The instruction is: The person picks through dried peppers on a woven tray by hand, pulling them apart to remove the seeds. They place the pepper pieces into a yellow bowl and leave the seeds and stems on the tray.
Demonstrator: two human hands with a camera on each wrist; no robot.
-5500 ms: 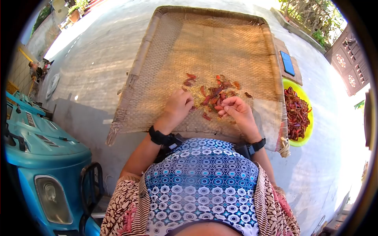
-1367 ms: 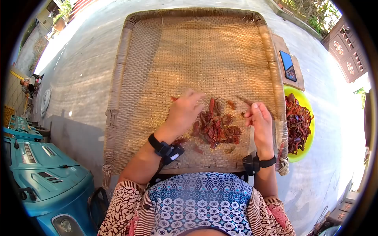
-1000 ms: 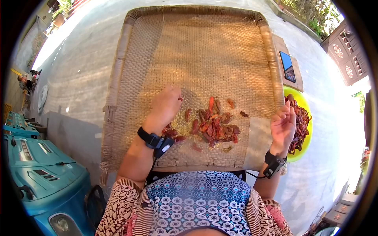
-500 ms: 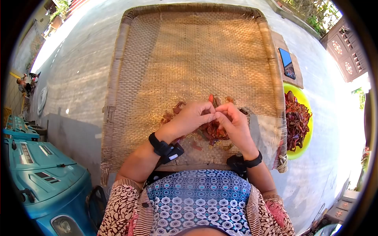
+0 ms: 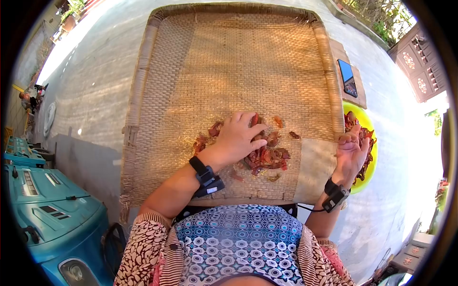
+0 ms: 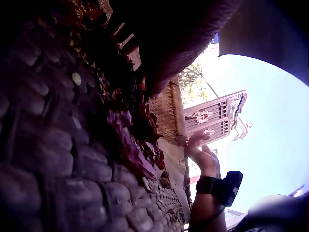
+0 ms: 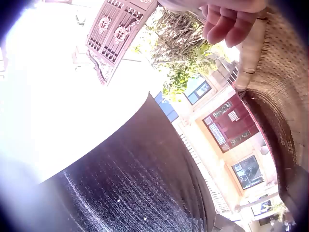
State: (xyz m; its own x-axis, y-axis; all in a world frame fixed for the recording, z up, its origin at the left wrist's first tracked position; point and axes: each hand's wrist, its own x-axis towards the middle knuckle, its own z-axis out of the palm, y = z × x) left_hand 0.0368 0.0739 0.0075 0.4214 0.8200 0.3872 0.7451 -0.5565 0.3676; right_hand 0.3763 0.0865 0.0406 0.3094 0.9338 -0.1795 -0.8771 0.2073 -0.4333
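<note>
My left hand lies palm down over a pile of torn dried red chillies on a woven bamboo tray, its fingers spread and part of the pile hidden beneath it. In the left wrist view, dark chilli pieces lie on the weave close by that hand. Past the tray's right edge, my right hand overlaps a yellow-green basin heaped with whole dried chillies. Its fingers are loosely bent, and nothing shows between them. The right wrist view catches only some fingers.
Pale seeds are scattered around the pile. A phone lies on a board beside the tray's right rim. At left stands a teal vehicle. A person sits far off at left, and a brown gate stands at right.
Half a second ago both hands met fingertip to fingertip above the pile. Since then the right hand has moved right to the basin, while the left has spread out over the chilli pieces.
</note>
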